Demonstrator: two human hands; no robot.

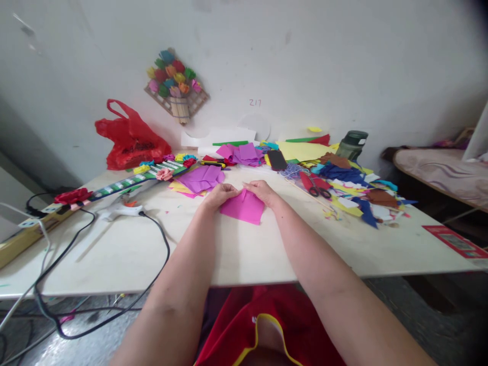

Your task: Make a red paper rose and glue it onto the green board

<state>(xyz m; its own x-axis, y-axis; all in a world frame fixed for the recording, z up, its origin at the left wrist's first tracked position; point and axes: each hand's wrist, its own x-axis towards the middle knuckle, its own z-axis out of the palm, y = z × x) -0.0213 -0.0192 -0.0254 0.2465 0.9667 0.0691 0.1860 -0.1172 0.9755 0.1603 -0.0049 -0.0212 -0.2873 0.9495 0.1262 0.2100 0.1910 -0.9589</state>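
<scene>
Both hands meet at the far edge of a pink paper sheet point(244, 207) that lies flat on the bench point(236, 254), straight ahead of the person. The left hand point(219, 195) and the right hand point(262, 191) are curled, fingertips pinching the sheet's upper edge where they come together, as if to hold a fold line in place while the rest of the paper stays pressed on the surface. Working in the bare middle of the bench gives the paper a firm backing for a crease.

Just beyond the hands sits a purple paper stack point(201, 179), and farther back a second pink and purple pile point(242, 153), both within easy reach. To the right, red scissors point(315, 185) lie beside a wide litter of coloured scraps point(354, 195), pushed aside from the working spot. A dark green bottle point(351, 145) stands near the wall behind them.

To the left, a glue gun point(120, 209) rests on the bench with its black cord point(160, 244) looping off the front edge. A long board with paper flowers point(114, 187) stretches along the left side, and a red plastic bag point(129, 140) slumps against the wall. On the wall hangs a paper flower bouquet point(175, 84).
</scene>
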